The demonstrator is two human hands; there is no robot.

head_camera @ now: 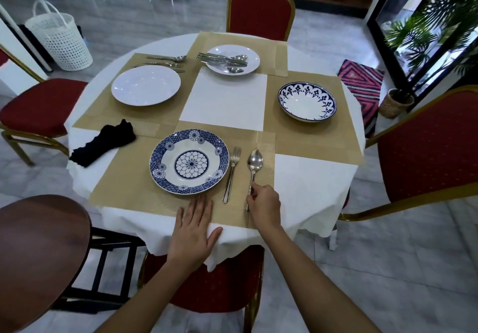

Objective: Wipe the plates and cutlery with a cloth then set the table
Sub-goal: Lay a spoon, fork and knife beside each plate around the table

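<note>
I'm pinching the spoon (pixel 254 167) by its handle in my right hand (pixel 265 203), bowl pointing straight ahead, left hand (pixel 192 225) lying flat alongside.

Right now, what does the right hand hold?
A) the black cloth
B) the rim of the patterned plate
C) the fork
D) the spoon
D: the right hand pinches the handle of the spoon, which lies on the placemat to the right of the fork; the black cloth lies apart at the left.
</note>
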